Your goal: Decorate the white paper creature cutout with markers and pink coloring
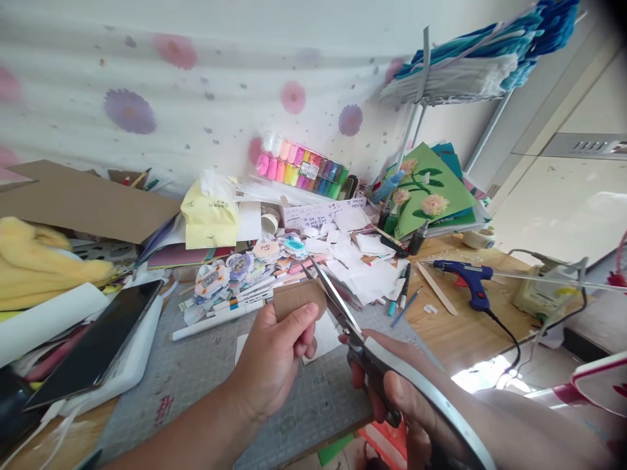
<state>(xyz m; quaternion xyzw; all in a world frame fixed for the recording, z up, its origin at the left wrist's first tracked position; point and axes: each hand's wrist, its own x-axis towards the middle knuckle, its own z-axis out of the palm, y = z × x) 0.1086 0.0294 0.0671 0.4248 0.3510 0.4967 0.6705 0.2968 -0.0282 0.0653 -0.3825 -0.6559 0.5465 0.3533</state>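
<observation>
A small piece of brown cardboard [300,298] is pinched between the thumb and fingers of my left hand [281,349], above the grey cutting mat [196,385]. My right hand [396,385] is wrapped round the handles of a pair of scissors [343,312]. The scissor blades are apart and point up and away, right beside the cardboard's right edge; whether they touch it I cannot tell. Under my left hand a sheet of white paper [323,339] lies on the mat, partly hidden.
White paper scraps [365,277], paper cut-outs [240,266] and markers [215,324] cover the mat's far side. A blue glue gun [467,277] with its cord lies at the right. A phone [98,343] rests at the left, near a large cardboard sheet [93,202].
</observation>
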